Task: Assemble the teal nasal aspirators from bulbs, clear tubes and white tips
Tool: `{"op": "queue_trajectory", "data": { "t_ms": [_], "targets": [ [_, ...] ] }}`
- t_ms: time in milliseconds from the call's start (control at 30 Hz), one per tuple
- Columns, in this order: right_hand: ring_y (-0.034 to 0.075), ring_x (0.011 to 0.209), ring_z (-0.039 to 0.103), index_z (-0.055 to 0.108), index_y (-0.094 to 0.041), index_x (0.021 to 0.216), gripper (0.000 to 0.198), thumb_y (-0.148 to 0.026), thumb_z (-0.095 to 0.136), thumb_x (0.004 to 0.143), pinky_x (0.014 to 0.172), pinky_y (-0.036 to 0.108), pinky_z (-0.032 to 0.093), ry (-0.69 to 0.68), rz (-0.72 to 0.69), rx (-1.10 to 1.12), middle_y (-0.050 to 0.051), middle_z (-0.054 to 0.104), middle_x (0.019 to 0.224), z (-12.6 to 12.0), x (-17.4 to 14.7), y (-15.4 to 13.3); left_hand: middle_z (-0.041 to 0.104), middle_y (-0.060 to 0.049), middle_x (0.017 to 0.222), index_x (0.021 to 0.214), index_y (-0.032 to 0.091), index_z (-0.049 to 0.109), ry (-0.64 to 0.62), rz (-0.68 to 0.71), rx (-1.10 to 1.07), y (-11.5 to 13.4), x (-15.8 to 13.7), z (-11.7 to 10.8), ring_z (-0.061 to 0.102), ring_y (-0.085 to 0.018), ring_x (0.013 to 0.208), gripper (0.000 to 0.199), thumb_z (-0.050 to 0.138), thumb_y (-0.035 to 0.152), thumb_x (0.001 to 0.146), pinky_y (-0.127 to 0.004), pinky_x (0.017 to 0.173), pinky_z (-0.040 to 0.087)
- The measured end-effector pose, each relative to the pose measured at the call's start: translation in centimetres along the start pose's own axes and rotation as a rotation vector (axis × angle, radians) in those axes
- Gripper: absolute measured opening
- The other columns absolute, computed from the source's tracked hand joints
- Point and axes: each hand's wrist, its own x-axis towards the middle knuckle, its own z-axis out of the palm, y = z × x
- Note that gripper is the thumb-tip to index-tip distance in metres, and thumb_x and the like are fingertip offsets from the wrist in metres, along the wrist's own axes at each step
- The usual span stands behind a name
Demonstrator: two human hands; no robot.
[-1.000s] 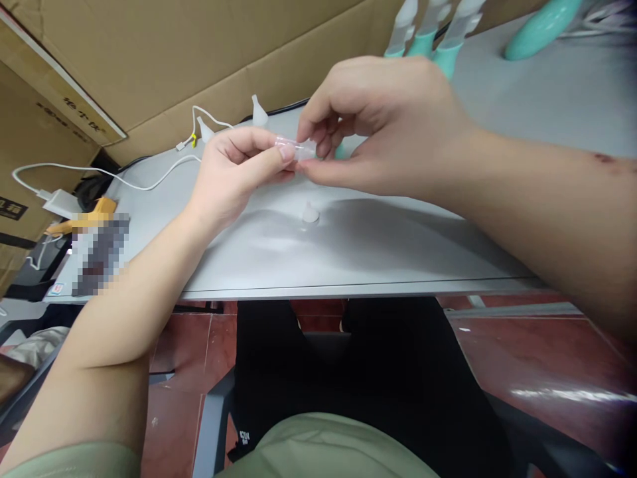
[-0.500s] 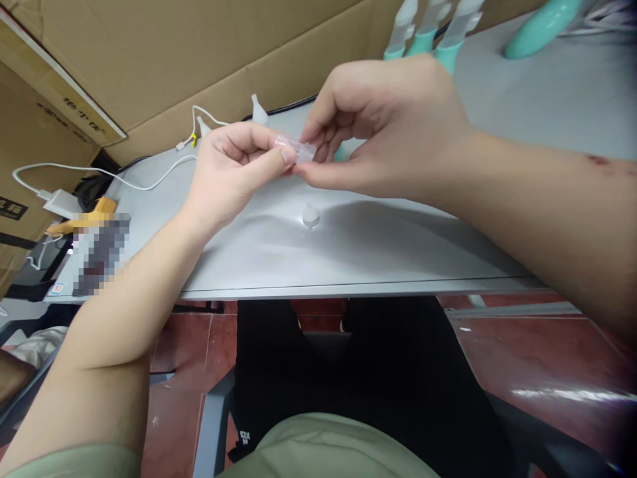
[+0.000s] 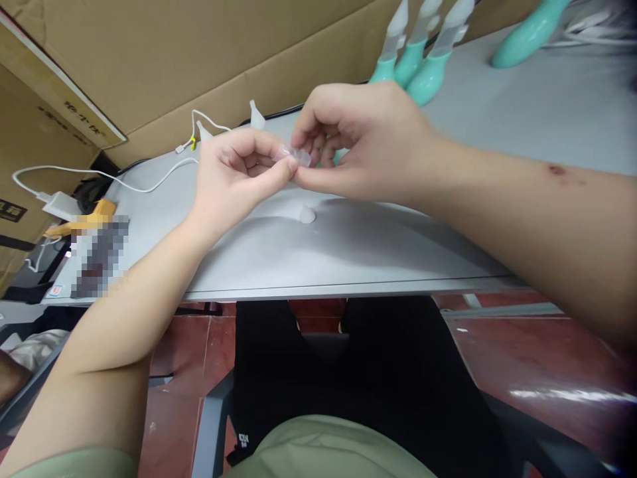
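Observation:
A short clear plastic tube is pinched between the thumb and forefinger of my left hand, above the table. My right hand closes in from the other side, its forefinger and thumb around the tube's free end and its other fingers curled. Something teal shows behind the right fingers, mostly hidden. Below the hands, a small whitish translucent tip rests on the grey table. White pointed nozzles stand behind my left hand, one nozzle by the cardboard, another nozzle partly covered.
Several teal bulb aspirators with clear tubes and white tips stand at the back. A further teal bulb lies right of them. A white cable, a yellow-orange object and a blurred-out dark item are on the left. Cardboard walls the rear.
My right hand has shifted left and slightly down, closer to my left hand, and its fingers are nearer the tube. The view has tilted slightly, showing more of the teal bulbs.

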Motion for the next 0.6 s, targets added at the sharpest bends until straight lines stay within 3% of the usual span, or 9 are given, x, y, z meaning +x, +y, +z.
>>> {"op": "queue_trajectory", "data": {
  "t_ms": [133, 267, 333, 400, 467, 533, 600],
  "targets": [
    [0.016, 0.084, 0.072, 0.082, -0.027, 0.111, 0.019, -0.022, 0.091, 0.095, 0.078, 0.031, 0.059, 0.020, -0.015, -0.069, -0.002, 0.083, 0.101, -0.4, 0.1, -0.1, 0.086, -0.003, 0.102, 0.111, 0.030, 0.078, -0.005, 0.047, -0.026, 0.7, -0.6, 0.1, 0.095, -0.028, 0.103, 0.067, 0.098, 0.094, 0.106, -0.046, 0.085, 0.082],
    [0.018, 0.096, 0.077, 0.093, -0.027, 0.124, 0.030, -0.010, 0.084, 0.100, 0.085, 0.030, 0.063, 0.056, 0.000, -0.188, 0.000, 0.091, 0.114, -1.6, 0.4, -0.2, 0.093, -0.005, 0.122, 0.132, 0.037, 0.081, 0.012, 0.113, -0.068, 0.9, -0.4, -1.0, 0.092, -0.029, 0.111, 0.074, 0.095, 0.102, 0.102, -0.049, 0.084, 0.082],
    [0.018, 0.100, 0.077, 0.093, -0.024, 0.125, 0.033, -0.005, 0.077, 0.105, 0.087, 0.030, 0.061, 0.098, 0.048, -0.195, 0.002, 0.091, 0.118, -2.1, 0.6, 0.0, 0.093, -0.002, 0.121, 0.137, 0.039, 0.081, 0.004, 0.141, -0.097, 0.6, -0.2, -1.6, 0.090, -0.027, 0.111, 0.072, 0.098, 0.099, 0.102, -0.048, 0.081, 0.081],
    [0.016, 0.098, 0.074, 0.092, -0.020, 0.118, 0.033, 0.003, 0.073, 0.104, 0.086, 0.030, 0.057, 0.180, 0.093, -0.165, 0.003, 0.089, 0.114, -2.5, 0.8, 0.7, 0.092, -0.001, 0.114, 0.133, 0.039, 0.083, -0.013, 0.128, -0.092, 0.1, -0.2, -1.8, 0.087, -0.024, 0.102, 0.067, 0.099, 0.097, 0.103, -0.047, 0.076, 0.079],
    [0.013, 0.088, 0.068, 0.085, -0.019, 0.104, 0.037, 0.015, 0.073, 0.092, 0.079, 0.028, 0.050, 0.264, 0.126, -0.097, 0.001, 0.083, 0.103, -2.5, 1.0, 1.8, 0.089, -0.003, 0.105, 0.127, 0.037, 0.084, -0.019, 0.088, -0.057, -0.4, -0.4, -1.7, 0.085, -0.023, 0.091, 0.069, 0.094, 0.101, 0.104, -0.046, 0.070, 0.075],
    [0.012, 0.082, 0.064, 0.078, -0.019, 0.099, 0.043, 0.021, 0.077, 0.082, 0.072, 0.028, 0.047, 0.272, 0.174, -0.009, -0.001, 0.080, 0.097, -2.5, 1.1, 3.0, 0.085, -0.005, 0.097, 0.121, 0.033, 0.084, -0.027, 0.051, -0.036, -0.7, -0.8, -1.6, 0.084, -0.023, 0.084, 0.075, 0.092, 0.105, 0.102, -0.042, 0.067, 0.071],
    [0.012, 0.083, 0.064, 0.074, -0.021, 0.100, 0.048, 0.021, 0.085, 0.080, 0.070, 0.026, 0.048, 0.217, 0.247, 0.110, -0.002, 0.079, 0.098, -2.4, 1.0, 4.0, 0.082, -0.005, 0.092, 0.114, 0.030, 0.084, -0.038, 0.025, -0.038, -0.7, -1.0, -1.6, 0.084, -0.023, 0.080, 0.076, 0.096, 0.103, 0.099, -0.038, 0.066, 0.069]
  ]
}}
